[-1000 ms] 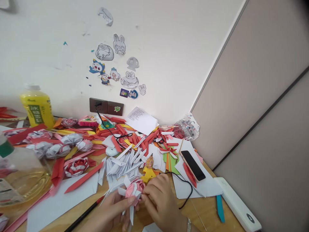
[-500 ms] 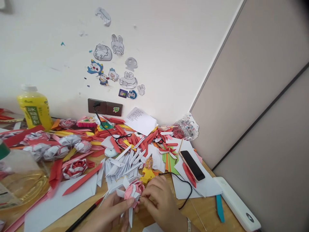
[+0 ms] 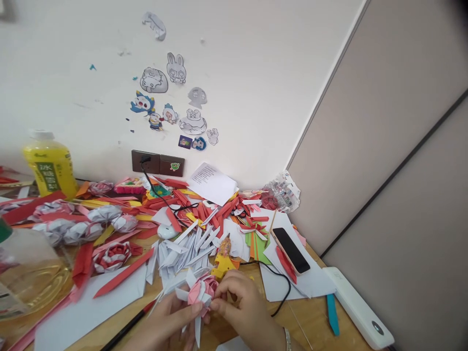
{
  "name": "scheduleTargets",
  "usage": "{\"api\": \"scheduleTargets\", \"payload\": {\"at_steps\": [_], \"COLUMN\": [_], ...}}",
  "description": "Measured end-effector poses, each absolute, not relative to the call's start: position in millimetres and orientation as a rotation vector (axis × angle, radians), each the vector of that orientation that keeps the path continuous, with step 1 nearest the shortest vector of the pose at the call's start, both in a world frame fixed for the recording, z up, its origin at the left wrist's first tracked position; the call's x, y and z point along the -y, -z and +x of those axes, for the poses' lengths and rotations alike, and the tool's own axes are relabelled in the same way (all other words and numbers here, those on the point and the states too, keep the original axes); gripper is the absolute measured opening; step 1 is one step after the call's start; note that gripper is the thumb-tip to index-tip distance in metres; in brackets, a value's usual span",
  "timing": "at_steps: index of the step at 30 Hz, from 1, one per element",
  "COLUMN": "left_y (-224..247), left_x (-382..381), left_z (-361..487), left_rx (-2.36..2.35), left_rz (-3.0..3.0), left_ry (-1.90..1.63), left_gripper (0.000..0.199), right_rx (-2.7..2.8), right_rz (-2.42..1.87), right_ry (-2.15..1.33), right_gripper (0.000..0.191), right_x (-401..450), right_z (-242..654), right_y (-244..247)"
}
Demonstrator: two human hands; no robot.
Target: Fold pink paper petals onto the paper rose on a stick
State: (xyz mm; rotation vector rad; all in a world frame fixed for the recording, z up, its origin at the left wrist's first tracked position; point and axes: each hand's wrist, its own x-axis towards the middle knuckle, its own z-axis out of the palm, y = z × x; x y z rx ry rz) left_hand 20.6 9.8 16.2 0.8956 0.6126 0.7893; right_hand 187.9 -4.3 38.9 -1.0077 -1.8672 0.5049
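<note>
A pink and white folded-paper flower point(image 3: 200, 291) sits between my hands near the front of the table, with white paper strips sticking out of it. My left hand point(image 3: 179, 314) is closed round its lower left side, thumb on the front. At its right edge, the fingers of my right hand point(image 3: 236, 302) pinch a part of the flower; the exact fold is hidden by the fingertips. A yellow glue gun point(image 3: 224, 263) lies just behind the flower. Folded white paper strips point(image 3: 190, 246) are heaped behind and to the left.
A phone point(image 3: 291, 250) rests on white sheets at right, beside a long white device point(image 3: 358, 307). Finished paper roses point(image 3: 111, 256), a yellow drink bottle point(image 3: 51, 165) and a clear bottle point(image 3: 31, 273) stand or lie at left. A black cord point(image 3: 283, 302) curves beside my right hand.
The view has shifted very slightly. Both hands keep their hold on the paper flower, with hardly any movement of the fingers.
</note>
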Motion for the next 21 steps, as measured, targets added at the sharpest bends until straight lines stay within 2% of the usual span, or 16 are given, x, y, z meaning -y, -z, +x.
{"api": "scheduleTargets", "payload": {"at_steps": [15,21], "left_y": [-21,-5], "left_x": [-8,-9], "left_z": [21,18], "left_rx": [-0.64,-0.734], "left_rz": [0.897,0.942], "left_ry": [-0.85,-0.94], "left_gripper": [0.036,0.054], "right_rx": [1.892,1.859], "right_rz": [-0.993,-0.989], "right_ry": [-0.428,-0.414], "right_gripper": [0.038,0.025], "right_x": [9,10], "right_z": [187,192], "right_y": [-41,-46]}}
